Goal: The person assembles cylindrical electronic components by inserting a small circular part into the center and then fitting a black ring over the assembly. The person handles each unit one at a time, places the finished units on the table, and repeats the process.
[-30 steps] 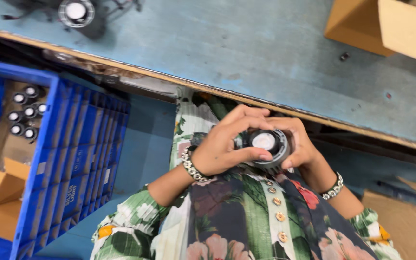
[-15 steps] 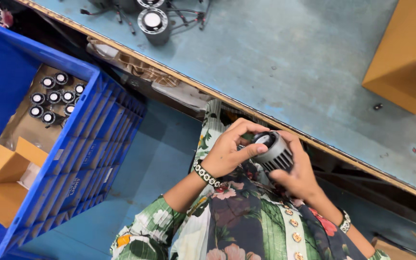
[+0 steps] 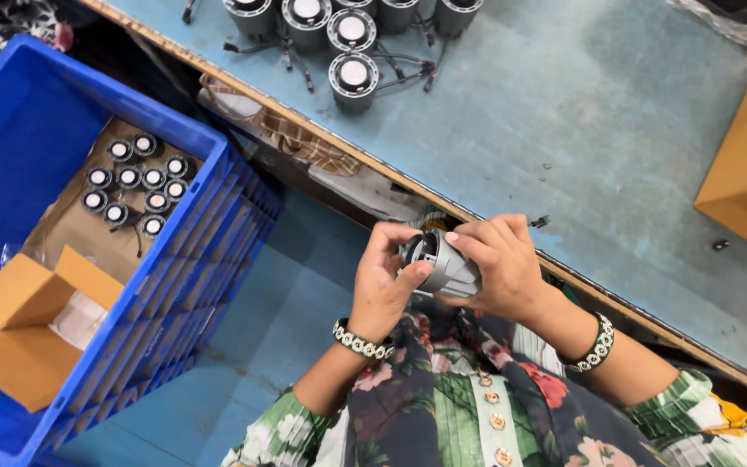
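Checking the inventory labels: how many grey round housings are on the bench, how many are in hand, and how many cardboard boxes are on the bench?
Bench housings: 6, some cut off by the frame edge
Held housing, in left hand and right hand: 1
Cardboard box: 1
Total: 8

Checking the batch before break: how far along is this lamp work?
Done, apparently: a cluster of grey lamp units stands on the bench. In hand: left hand and right hand grip one grey unit. Left: small units wait in the blue crate.
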